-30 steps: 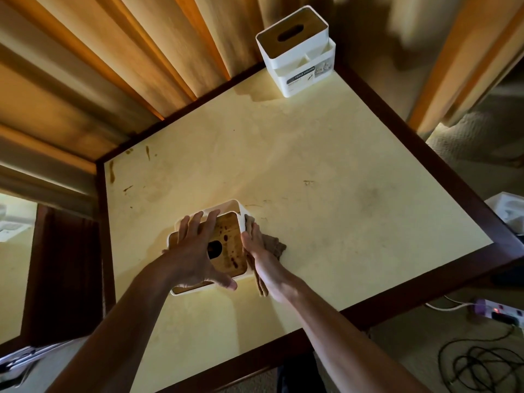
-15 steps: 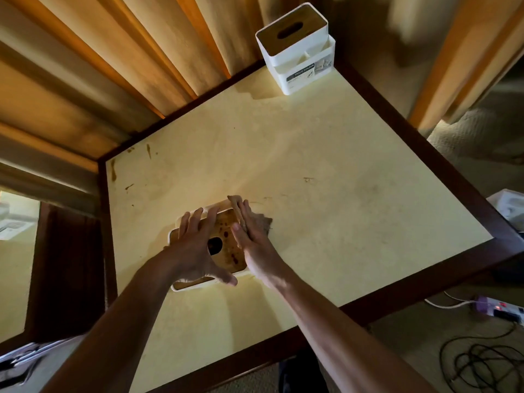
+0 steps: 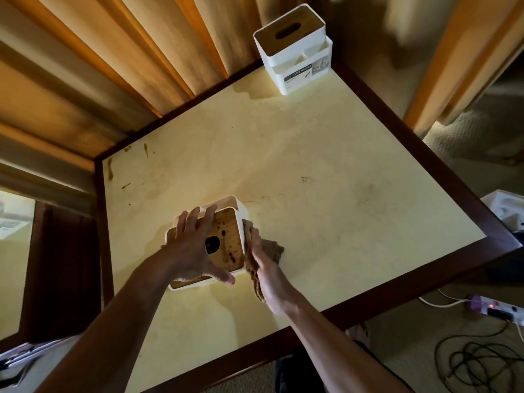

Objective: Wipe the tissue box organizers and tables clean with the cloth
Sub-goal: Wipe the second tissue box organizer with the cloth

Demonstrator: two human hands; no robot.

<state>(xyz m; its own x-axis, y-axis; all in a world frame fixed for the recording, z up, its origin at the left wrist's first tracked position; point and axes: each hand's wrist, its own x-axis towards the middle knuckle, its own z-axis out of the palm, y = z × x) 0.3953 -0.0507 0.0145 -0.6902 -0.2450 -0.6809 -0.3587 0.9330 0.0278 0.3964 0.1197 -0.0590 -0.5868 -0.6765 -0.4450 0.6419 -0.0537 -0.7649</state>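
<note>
A white tissue box organizer [image 3: 226, 236] with a stained wooden lid stands on the cream table [image 3: 326, 171] near its front left. My left hand [image 3: 195, 245] lies spread over the lid, fingers reaching its far rim and thumb at the near edge. My right hand [image 3: 263, 265] presses a brown cloth [image 3: 272, 249] flat against the organizer's right side wall. A second white organizer [image 3: 295, 49], with a clean wooden lid, stands at the table's far corner.
Brown stains mark the table near its far left corner [image 3: 110, 171] and a faint one in the middle [image 3: 305, 179]. Curtains hang behind. A power strip [image 3: 496, 309] and coiled cable [image 3: 479, 364] lie on the floor to the right.
My right hand with the cloth slid up over the lid's right edge, then came back down along the organizer's right side. My left hand stayed on the lid.
</note>
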